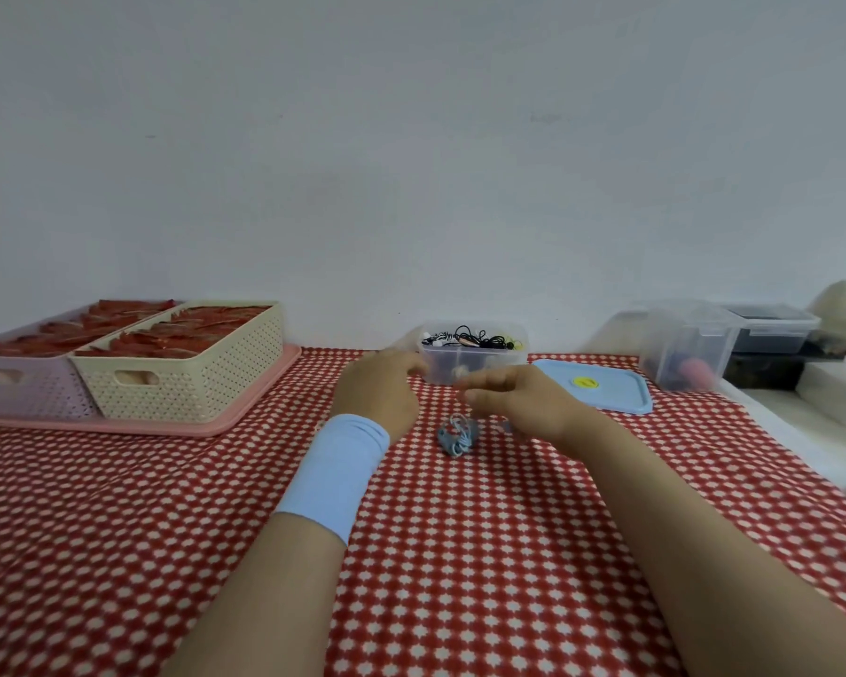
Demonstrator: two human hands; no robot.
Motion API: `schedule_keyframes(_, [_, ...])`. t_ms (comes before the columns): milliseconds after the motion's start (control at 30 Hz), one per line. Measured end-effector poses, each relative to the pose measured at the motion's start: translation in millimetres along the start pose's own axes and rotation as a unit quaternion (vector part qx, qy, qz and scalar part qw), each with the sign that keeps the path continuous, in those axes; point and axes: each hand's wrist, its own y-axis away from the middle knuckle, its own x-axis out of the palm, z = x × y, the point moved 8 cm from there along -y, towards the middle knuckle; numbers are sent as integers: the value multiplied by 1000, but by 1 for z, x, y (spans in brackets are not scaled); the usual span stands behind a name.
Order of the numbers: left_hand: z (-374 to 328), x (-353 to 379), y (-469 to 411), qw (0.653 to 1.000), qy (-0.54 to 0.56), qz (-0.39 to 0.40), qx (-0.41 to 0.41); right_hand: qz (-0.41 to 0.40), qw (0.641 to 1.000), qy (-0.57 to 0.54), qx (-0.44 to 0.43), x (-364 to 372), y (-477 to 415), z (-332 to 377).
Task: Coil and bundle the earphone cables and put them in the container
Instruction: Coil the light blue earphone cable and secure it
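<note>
A small tangle of light-blue earphone cable (456, 434) lies on the red-and-white patterned tablecloth, between my two hands. My left hand (379, 390), with a light-blue wristband, hovers just left of it, fingers stretched forward toward the container and blurred. My right hand (514, 400) hovers just right of and above the cable, its fingers straight and pointing left, with nothing plainly held. Behind the hands stands the clear plastic container (475, 366), which holds several black, white and coloured cables. Its light-blue lid (594, 388) lies flat to the right.
At the left, a cream basket (186, 378) and a pale pink basket (20, 388), both filled with red items, sit on a pink tray. Clear and dark storage boxes (689, 354) stand at the back right. A white wall runs behind the table.
</note>
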Motion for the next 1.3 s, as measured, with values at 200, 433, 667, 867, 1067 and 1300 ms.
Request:
schedule_keyframes(200, [-32, 46, 11, 974, 168, 149, 36, -124, 992, -23, -18, -37, -2, -13])
schedule_keyframes(433, [-30, 53, 12, 972, 134, 190, 31, -58, 977, 204, -10, -32, -12, -31])
schedule_keyframes(667, [-30, 58, 19, 956, 145, 253, 28, -9, 962, 274, -6, -19, -10, -29])
schedule_keyframes(867, [-31, 60, 18, 954, 141, 262, 22, -24, 961, 273, -21, -17, -7, -25])
schedule_keyframes(1067, [-25, 58, 18, 951, 114, 283, 38, -6, 961, 276, -14, -14, -7, -24])
schedule_keyframes(1300, [-22, 55, 17, 953, 140, 262, 56, -12, 965, 262, -21, -17, -9, -28])
